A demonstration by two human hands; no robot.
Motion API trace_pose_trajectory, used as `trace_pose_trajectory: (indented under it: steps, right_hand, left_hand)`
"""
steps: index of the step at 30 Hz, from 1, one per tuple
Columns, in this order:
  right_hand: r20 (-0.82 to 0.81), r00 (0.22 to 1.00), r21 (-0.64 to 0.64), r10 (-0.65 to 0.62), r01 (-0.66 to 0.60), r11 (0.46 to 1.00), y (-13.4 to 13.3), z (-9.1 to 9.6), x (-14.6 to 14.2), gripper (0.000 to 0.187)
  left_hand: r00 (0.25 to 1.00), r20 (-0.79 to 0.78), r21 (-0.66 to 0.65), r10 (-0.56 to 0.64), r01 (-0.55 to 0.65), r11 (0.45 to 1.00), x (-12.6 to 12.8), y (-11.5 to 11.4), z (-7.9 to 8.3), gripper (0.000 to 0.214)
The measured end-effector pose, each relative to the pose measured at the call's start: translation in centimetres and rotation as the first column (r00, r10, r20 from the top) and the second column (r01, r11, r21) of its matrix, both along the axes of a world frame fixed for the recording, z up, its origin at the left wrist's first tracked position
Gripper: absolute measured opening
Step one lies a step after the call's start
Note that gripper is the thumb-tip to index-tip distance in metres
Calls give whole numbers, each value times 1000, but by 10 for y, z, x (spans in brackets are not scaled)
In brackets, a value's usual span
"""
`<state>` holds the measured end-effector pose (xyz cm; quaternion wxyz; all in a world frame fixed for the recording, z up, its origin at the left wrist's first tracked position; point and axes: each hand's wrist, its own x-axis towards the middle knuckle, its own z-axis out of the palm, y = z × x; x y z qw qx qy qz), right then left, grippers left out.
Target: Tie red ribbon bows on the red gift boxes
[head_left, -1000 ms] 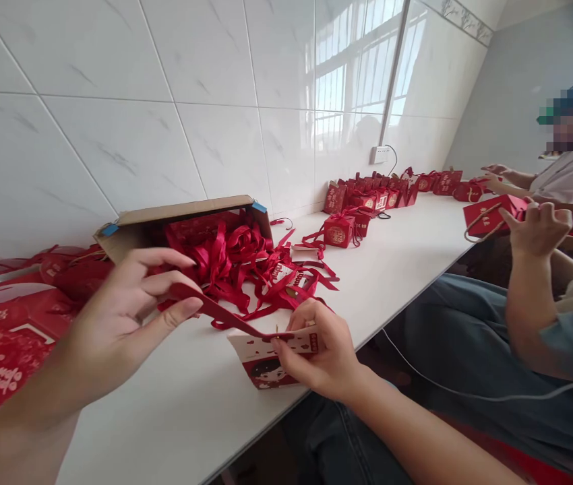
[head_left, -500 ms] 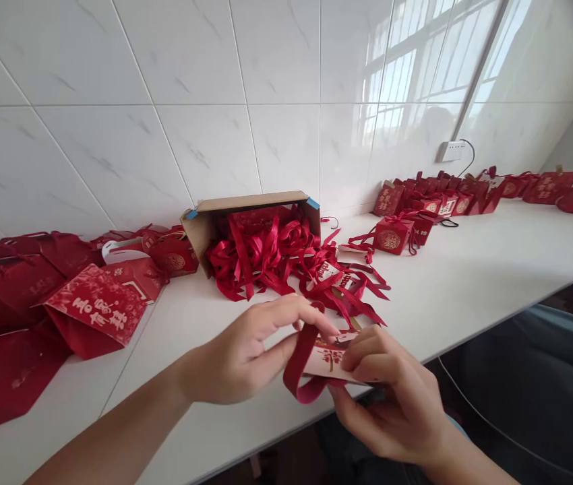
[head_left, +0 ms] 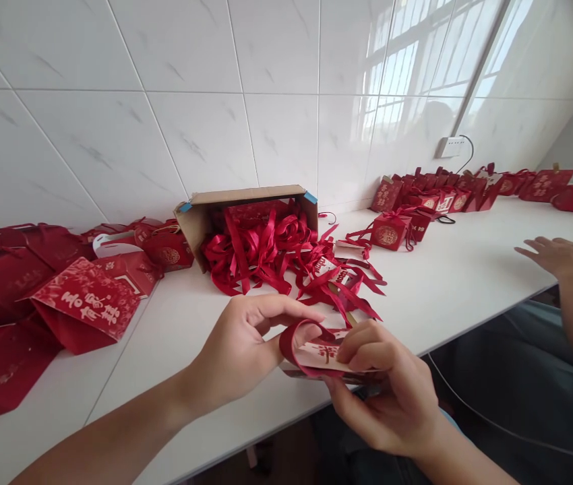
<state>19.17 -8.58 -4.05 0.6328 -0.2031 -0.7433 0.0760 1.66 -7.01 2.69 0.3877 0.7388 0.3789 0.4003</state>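
Note:
My right hand (head_left: 390,387) grips a small red and cream gift box (head_left: 324,356) with red characters printed on its pale face. Its fingers lie on top and the thumb is underneath. A red ribbon (head_left: 291,343) curls in a loop at the left end of the box. My left hand (head_left: 246,347) is closed around that loop, its thumb partly inside and its index finger reaching over the top. The fingers hide part of the box. Just beyond my hands, a heap of red ribbons (head_left: 266,246) with printed tags spills from a cardboard box (head_left: 188,236) lying on its side.
Folded red gift boxes (head_left: 87,303) crowd the left of the white table (head_left: 468,283). More red boxes (head_left: 392,232) stand along the tiled wall on the right. Another person's hand (head_left: 559,256) rests over the table at far right. A wall socket (head_left: 451,147) has a cable.
My left thumb has moved into the ribbon loop, which now sits lower and rounder. Another person's hand has come in at the right, and the red item at that edge is gone from view.

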Motion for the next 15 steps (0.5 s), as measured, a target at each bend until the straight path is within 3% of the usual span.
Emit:
trace_pose_trajectory:
  steps: [4,11,15]
  right_hand:
    - [-11,1000,-13,28,-29,1000,1,-1,1,30]
    - [-28,999,-22,35,-36,999,1,0,2,28]
    - [-16,999,-33,35,-35,999,0,0,2,28]
  left_hand:
    - [995,2,-7,-98,98,995,-1,-1,1,8]
    - [989,-75,64,-129,134,989,-6,1,3,8]
    - [975,-50,86,-217,221,972,-6,-1,4,9]
